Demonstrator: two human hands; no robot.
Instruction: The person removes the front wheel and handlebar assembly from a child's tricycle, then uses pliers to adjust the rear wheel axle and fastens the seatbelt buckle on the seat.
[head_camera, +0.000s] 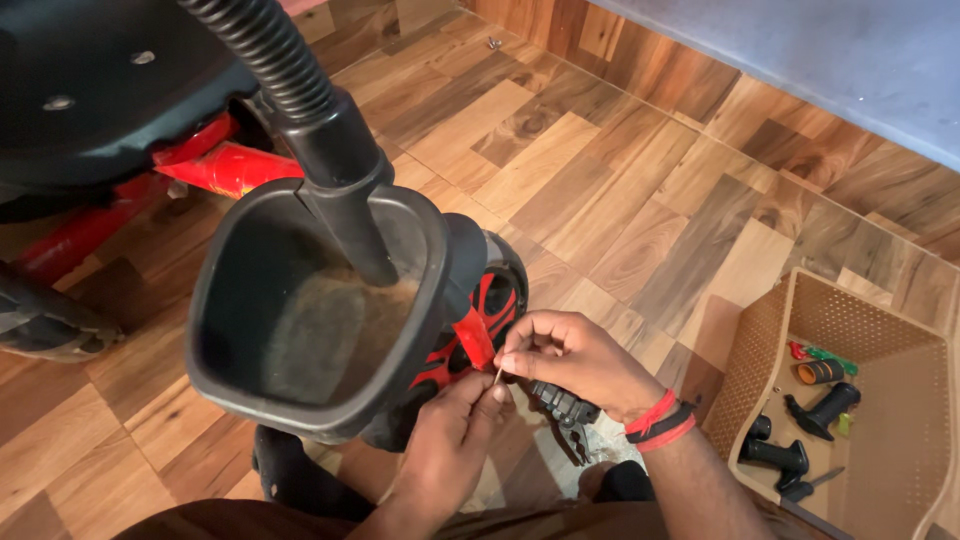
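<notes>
Both hands together low at trike's rear wheel (497, 300), near centre. Left hand (450, 440) and right hand (565, 355) pinch thin pin (498, 377) between fingertips beside wheel hub. Pliers (565, 412) lie under right wrist. Risk: small pin slips from fingertips, drops to floor (620, 190), lost beneath basket (330, 310).

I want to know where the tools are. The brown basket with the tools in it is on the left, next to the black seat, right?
Not quite. In the head view the brown basket with the tools stands on the right, on the wooden floor, beside the person's right hand. The black seat is far over on the left.
</notes>
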